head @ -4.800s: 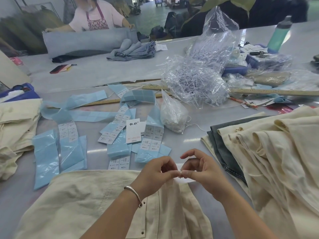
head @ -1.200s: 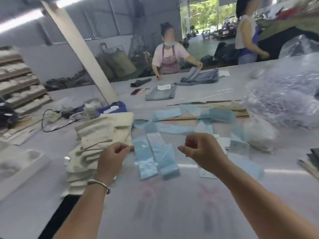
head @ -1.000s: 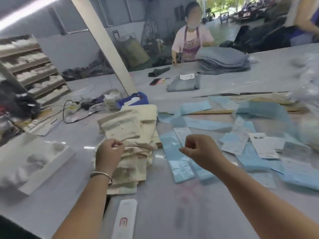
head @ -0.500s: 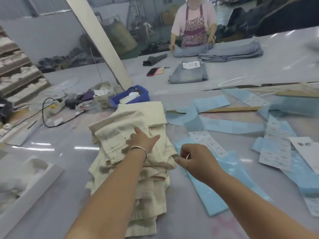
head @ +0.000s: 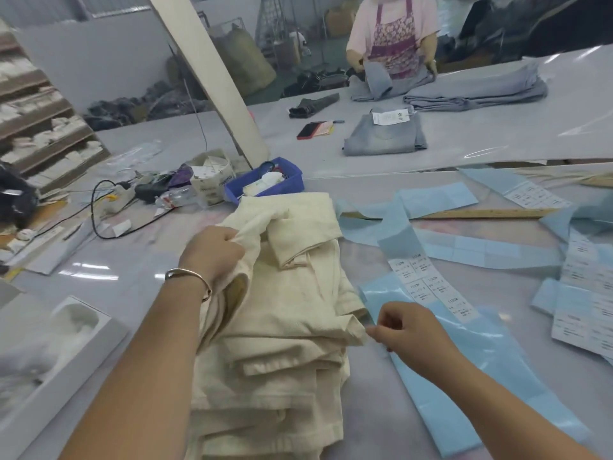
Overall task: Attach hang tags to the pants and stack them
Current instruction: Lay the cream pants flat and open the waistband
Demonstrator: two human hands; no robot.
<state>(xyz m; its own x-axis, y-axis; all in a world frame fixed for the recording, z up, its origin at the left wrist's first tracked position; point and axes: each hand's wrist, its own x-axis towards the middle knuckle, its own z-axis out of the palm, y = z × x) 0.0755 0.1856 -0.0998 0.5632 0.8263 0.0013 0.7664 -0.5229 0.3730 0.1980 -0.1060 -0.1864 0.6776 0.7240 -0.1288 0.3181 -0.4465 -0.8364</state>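
Partly hidden under my left forearm, the pants sit as a cream stack on the grey surface, and the stack's near end runs out of view at the bottom edge. My left hand grips a bunched fold of the top pair at the stack's far left corner, fingers curled into the cloth; a bracelet rings that wrist. My right hand pinches the stack's right edge, fingertips closed on the fabric corner, though whether anything small lies between them I cannot tell. I can make out no hang tag on the top pair.

Just right of the stack lie blue strips with white printed labels on them, the print too small to read. A wooden ruler lies beyond them. Behind the stack stands a blue bin, touching the far edge of the cloth, with cables and clutter to its left. A white tray sits at the left, cut off by the frame.

Across a second surface another person handles folded jeans. Bare surface shows between the tray and the stack, and near me to the stack's right.
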